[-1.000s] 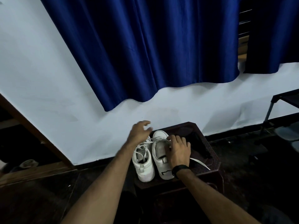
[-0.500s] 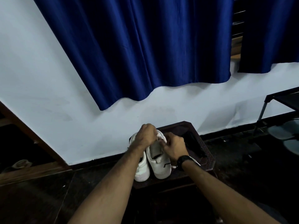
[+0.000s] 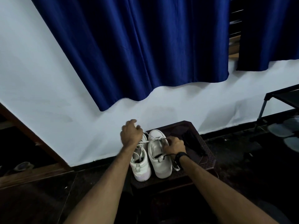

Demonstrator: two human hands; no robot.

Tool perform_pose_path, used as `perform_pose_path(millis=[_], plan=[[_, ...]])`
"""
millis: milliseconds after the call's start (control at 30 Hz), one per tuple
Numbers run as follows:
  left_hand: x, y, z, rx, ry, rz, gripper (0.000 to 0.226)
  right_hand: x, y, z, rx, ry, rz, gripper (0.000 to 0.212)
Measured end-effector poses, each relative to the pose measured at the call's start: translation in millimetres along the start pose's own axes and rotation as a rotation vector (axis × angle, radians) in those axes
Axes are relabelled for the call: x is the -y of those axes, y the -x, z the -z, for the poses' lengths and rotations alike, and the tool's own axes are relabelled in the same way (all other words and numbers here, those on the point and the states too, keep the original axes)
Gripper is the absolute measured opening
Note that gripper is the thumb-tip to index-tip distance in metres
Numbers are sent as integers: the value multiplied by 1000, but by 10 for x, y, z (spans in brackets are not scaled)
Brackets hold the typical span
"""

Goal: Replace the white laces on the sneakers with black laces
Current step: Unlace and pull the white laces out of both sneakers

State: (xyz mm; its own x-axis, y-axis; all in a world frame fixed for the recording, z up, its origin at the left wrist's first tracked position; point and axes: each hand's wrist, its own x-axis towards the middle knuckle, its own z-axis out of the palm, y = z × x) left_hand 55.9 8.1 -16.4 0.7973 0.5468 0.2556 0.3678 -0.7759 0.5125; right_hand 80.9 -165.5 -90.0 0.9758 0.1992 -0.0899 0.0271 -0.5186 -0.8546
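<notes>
Two white sneakers stand side by side on a dark stool (image 3: pixel 208 160), toes toward the wall. My left hand (image 3: pixel 130 135) is raised over the left sneaker (image 3: pixel 140 167), fingers curled round a white lace (image 3: pixel 146 141) that runs taut across to the right sneaker (image 3: pixel 159 160). On the right sneaker's tongue my right hand (image 3: pixel 175 146) grips the lace at the eyelets. A loose white lace end (image 3: pixel 176 167) hangs by my right wrist. Dark laces (image 3: pixel 193 143) lie on the stool to the right of the shoes.
The stool stands against a white wall under a blue curtain (image 3: pixel 137 49). A black metal rack (image 3: pixel 281 101) with pale shoes (image 3: pixel 281 130) is at the right. A wooden frame (image 3: pixel 29 136) slants down the left. The floor is dark.
My left hand has lifted up and to the left, pulling the white lace out across the shoes. My right hand stays on the right sneaker.
</notes>
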Motion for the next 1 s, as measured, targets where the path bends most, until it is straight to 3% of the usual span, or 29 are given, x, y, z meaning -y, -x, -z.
perform_pose_path(millis=[100,200,333,467,533,633,700,800,867,933,1000], plan=[[-78,50,-265,295,23,-297,32,-5,-25,26,40,-10,-38,35],[-178,139,-426,451,-132,-408,20,-31,-55,24,52,-26,-84,37],[-167,103,-466,359,-228,-414,16,-36,-69,-25,14,-34,-117,37],[-148,74,-283,120,100,-374,17,-23,-70,-52,13,-45,-123,34],[-211,75,-101,-49,348,-233,21,-16,-61,-50,10,-44,-125,35],[-326,-80,288,-315,662,145,22,-2,-33,-61,3,-42,-106,37],[-342,-149,492,-284,571,190,23,14,-20,-55,14,-40,-109,36],[-253,-78,509,-97,445,203,20,56,8,-31,17,-5,-128,40],[-147,9,387,-38,235,235,22,77,30,-15,-21,69,-92,41],[-77,115,268,-18,-94,222,41,90,55,14,-138,185,114,46],[-51,215,152,-23,-189,95,62,120,26,35,-218,368,423,51]])
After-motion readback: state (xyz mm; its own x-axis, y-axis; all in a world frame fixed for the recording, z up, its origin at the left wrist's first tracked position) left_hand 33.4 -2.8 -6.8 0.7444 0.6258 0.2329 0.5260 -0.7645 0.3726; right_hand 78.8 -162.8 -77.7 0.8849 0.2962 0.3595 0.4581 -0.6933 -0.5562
